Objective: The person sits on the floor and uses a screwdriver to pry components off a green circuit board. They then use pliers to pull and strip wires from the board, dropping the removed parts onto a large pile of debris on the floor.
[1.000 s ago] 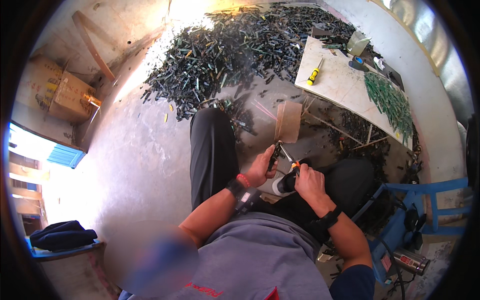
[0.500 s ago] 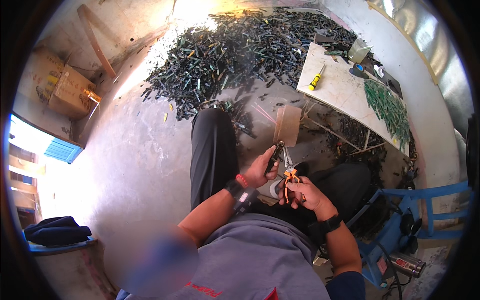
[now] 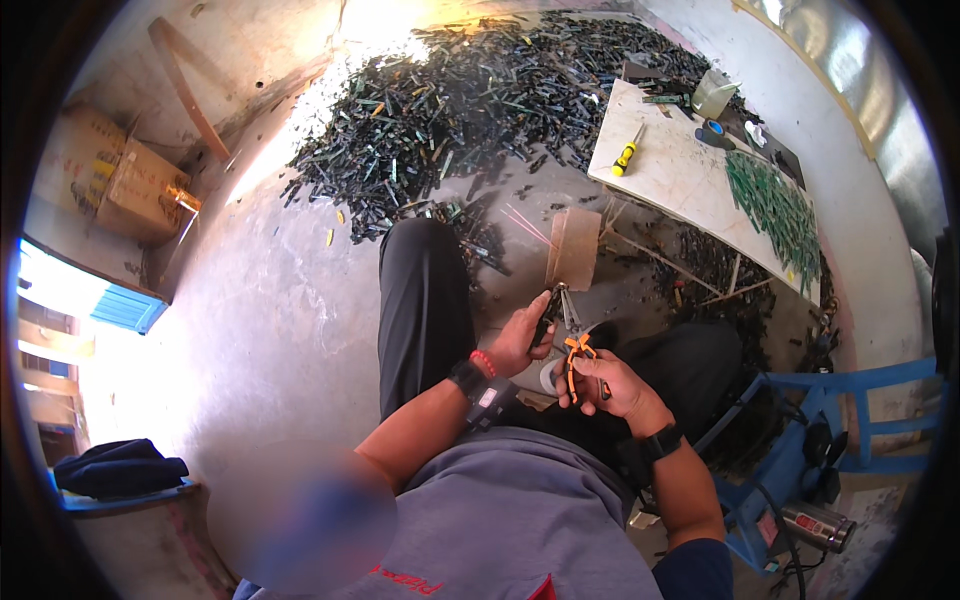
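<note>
Over there, well left of the orange-handled pliers [image 3: 579, 346], sits a cardboard box [image 3: 146, 192] bearing print. Below the pliers, red lettering [image 3: 412, 582] marks the grey shirt [image 3: 510, 510]. Just left of them, the left hand [image 3: 517, 343] grips a dark strip [image 3: 543, 328]; the right hand [image 3: 615, 384] wraps their handles. Farther right, a steel flask [image 3: 820, 527] wears a red label.

Orange-handled pliers [image 3: 578, 346], yellow screwdriver [image 3: 625, 158] (partly black)

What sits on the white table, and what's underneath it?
On it: a yellow-handled screwdriver, green strips and a clear container, among other things. Underneath, dark pieces show along the near edge; the tabletop covers whatever lies farther back.
</note>
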Demonstrator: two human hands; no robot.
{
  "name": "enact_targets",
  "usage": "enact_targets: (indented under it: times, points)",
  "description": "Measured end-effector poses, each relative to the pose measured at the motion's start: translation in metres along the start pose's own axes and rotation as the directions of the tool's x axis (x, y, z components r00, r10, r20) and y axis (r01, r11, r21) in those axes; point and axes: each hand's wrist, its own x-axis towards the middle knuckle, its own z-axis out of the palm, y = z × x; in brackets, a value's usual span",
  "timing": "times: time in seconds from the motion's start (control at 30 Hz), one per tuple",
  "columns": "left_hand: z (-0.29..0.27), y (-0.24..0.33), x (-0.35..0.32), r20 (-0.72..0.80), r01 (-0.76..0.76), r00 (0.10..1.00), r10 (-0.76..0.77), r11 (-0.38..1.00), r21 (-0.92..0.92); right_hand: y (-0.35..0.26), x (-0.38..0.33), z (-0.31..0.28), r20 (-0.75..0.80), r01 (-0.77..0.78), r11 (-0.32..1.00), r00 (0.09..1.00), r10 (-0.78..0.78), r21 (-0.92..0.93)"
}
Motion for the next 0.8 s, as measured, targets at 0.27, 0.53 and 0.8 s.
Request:
enact_targets:
  times: [0.27,0.53,0.8]
  points:
    - [0.003,0.002,-0.001,0.026,-0.027,0.999,0.027,1.0,0.009,0.004,0.0,0.002,-0.06,0.021,0.992,0.998,-0.013,0.127]
    - [-0.003,0.001,0.001,0.164,0.03,0.986,0.0,0.983,-0.178,0.009,-0.004,-0.002,0.103,-0.002,0.924,0.994,-0.04,0.381]
    - [0.001,0.006,-0.003,0.063,0.041,0.998,-0.03,0.984,-0.171,-0.007,-0.005,0.022,-0.201,0.056,0.991,0.976,-0.08,-0.121]
